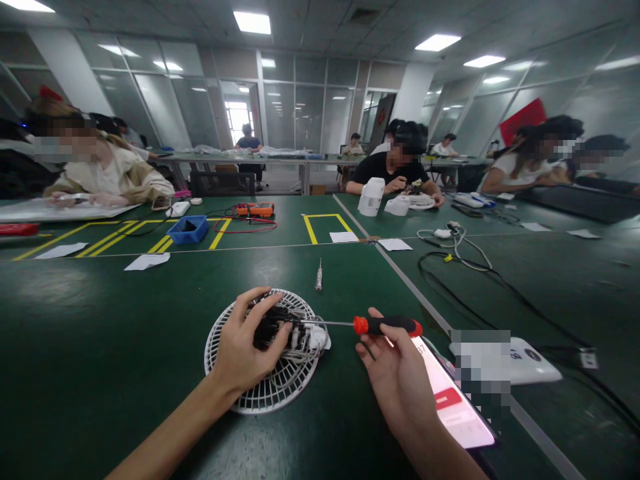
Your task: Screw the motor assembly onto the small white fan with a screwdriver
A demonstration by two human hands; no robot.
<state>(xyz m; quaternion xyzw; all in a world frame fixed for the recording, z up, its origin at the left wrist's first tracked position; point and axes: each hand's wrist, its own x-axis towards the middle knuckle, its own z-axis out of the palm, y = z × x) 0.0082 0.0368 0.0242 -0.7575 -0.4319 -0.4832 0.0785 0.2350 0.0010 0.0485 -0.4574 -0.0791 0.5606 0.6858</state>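
A white round fan grille (270, 387) lies on the green table in front of me, with a black motor block and white wiring (295, 333) on top of it. My left hand (245, 347) rests on the grille, fingers curled over the black block. My right hand (395, 373) grips a screwdriver with a red and black handle (387, 325); its thin shaft points left into the motor block. A phone with a lit white and red screen (453, 400) lies just right of that hand.
A small screwdriver (319, 275) lies beyond the grille. A white fan base (525, 360) and black cables (475, 267) are at the right. Farther off are a blue tray (189, 229), an orange multimeter (255, 209), paper slips, and several people seated at the tables.
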